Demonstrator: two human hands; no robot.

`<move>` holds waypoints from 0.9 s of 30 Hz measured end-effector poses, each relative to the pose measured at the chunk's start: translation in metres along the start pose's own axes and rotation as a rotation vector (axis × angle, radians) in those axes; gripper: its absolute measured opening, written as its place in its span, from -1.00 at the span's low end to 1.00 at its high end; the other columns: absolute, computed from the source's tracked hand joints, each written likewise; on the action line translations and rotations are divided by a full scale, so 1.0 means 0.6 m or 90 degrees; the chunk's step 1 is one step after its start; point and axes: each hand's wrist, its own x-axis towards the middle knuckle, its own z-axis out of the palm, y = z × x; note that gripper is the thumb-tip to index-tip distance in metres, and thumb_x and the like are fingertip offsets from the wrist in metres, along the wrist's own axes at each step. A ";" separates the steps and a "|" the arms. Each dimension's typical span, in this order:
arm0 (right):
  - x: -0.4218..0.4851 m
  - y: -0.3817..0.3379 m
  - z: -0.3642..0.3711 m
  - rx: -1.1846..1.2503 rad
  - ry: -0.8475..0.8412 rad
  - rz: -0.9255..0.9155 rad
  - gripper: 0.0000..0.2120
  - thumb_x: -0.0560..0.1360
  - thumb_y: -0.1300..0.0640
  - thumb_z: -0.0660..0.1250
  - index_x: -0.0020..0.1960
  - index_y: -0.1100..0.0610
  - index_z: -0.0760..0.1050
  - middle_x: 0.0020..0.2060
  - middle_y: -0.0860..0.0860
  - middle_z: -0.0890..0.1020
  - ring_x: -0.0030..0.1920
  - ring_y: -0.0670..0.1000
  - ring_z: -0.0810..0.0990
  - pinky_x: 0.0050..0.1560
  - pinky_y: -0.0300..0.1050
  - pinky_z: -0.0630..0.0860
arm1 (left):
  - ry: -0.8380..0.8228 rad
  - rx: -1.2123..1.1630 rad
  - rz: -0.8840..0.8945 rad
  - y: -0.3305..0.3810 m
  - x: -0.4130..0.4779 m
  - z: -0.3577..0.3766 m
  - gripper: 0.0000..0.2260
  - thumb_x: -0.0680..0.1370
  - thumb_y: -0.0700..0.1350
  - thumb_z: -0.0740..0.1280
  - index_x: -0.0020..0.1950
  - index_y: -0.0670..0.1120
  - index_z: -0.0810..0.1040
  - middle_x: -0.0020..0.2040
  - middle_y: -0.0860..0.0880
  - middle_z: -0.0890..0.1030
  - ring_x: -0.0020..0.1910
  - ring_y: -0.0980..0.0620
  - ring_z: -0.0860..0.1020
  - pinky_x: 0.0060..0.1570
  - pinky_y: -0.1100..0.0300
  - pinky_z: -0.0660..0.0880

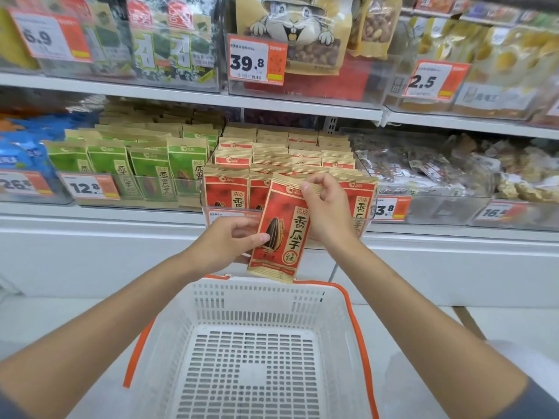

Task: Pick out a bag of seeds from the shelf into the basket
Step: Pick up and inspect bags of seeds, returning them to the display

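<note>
**One red seed bag in both hands, over the basket's far rim**

One red seed bag (279, 228) is off the shelf (121, 219) and held upright, tilted slightly, between the two hands. The left hand (230, 240) grips its lower left side, thumb on the front face and fingers behind. The right hand (326, 207) pinches the top edge near the right corner, fingers curled. The bag's bottom edge hangs just above the far rim of the basket (257, 297), not inside it. The bag sits in front of the clear bin of matching red bags (225, 189).

Counts:
- Hands: two, both on the bag.
- Bags held: one.
- Baskets: one, white with slotted walls and orange handle (360, 343); nothing lies on its floor.
- Red bags in the bin's front row: three visible, one partly hidden behind the held bag. Several rows stand behind; the exact number is hard to tell from this angle.
- Green seed bags (148, 176) in the bin just left: four across the front, more behind.
- Price tags readable on this level: 12.8 tag (87, 187) under the green bags, and another tag (390, 208) right of the right hand, partly covered.
</note>
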 end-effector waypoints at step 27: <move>-0.023 0.005 0.002 -0.110 -0.379 0.049 -0.47 0.55 0.28 0.38 0.42 0.06 0.25 -0.06 0.01 0.67 -0.25 -0.06 0.64 -0.19 -0.16 0.59 | 0.188 -0.179 0.022 0.029 -0.009 -0.016 -0.82 0.62 -0.07 0.32 0.15 -0.10 0.62 -0.04 -0.03 0.73 -0.13 0.00 0.72 -0.26 0.20 0.63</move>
